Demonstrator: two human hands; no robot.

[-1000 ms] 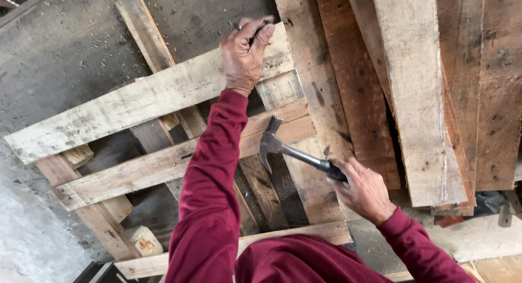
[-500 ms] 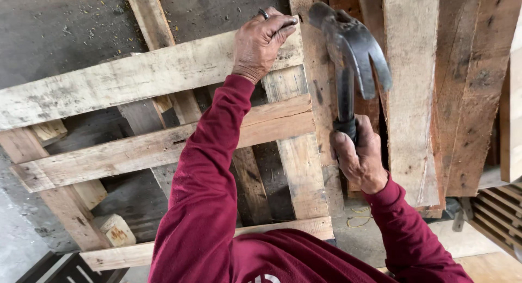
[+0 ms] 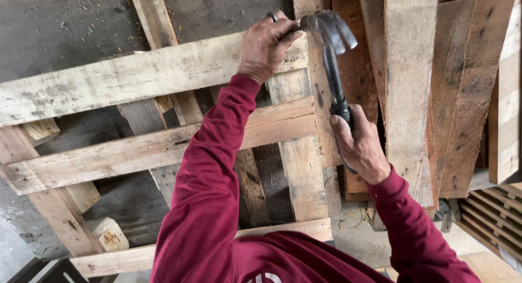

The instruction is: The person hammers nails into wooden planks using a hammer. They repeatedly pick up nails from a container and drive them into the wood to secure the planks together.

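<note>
A grey concrete floor (image 3: 70,33), littered with small wood chips, lies under a weathered wooden pallet (image 3: 141,152) whose pale slats run across darker runners, seen from a camera worn on the head of a person in a dark red long-sleeved top. To the right of the pallet a stack of rough boards (image 3: 413,87), some pale and some reddish brown, leans or lies lengthwise, and the slatted edge of another wooden frame (image 3: 495,218) shows at the lower right. The left hand (image 3: 266,44) rests on the top slat (image 3: 136,76) of the pallet near its right end, fingers bunched together at the board's upper edge; whatever they pinch there is too small to make out. A ring (image 3: 271,15) shows on one finger. The right hand (image 3: 359,147) has its grip closed firmly round the black handle of a claw hammer (image 3: 331,54), which stands nearly upright with its dark metal head just beside the left fingertips, claw turned to the right. A short block of wood (image 3: 109,234) sits on the floor under the pallet at lower left.
</note>
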